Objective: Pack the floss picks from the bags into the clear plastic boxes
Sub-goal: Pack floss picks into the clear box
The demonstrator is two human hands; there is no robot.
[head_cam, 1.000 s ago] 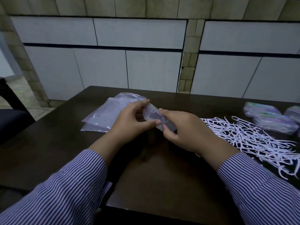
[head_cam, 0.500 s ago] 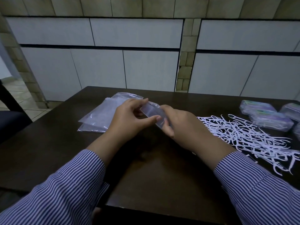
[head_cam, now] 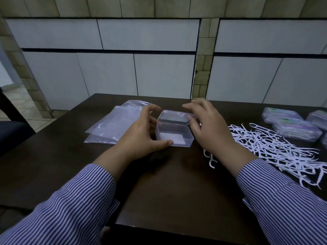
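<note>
A small clear plastic box (head_cam: 177, 134) stands open on the dark table (head_cam: 168, 188), its hinged lid (head_cam: 174, 117) laid back behind it. A white patch shows at its bottom. My left hand (head_cam: 141, 135) grips the box's left side, thumb along the front wall and fingers curled over the back corner. My right hand (head_cam: 210, 128) hovers at the lid's right end with relaxed fingers, thumb tip at the lid's edge. A loose pile of white floss picks (head_cam: 276, 149) lies to the right. Flat clear bags (head_cam: 115, 124) lie to the left.
Several closed clear boxes with coloured contents (head_cam: 297, 128) sit at the far right of the table. A couple of stray picks (head_cam: 211, 160) lie under my right wrist. A dark chair (head_cam: 10, 128) stands left of the table, and a tiled wall rises behind.
Both hands held the closed box up in the air. It now stands on the table with its lid swung open, and my right hand has come off it.
</note>
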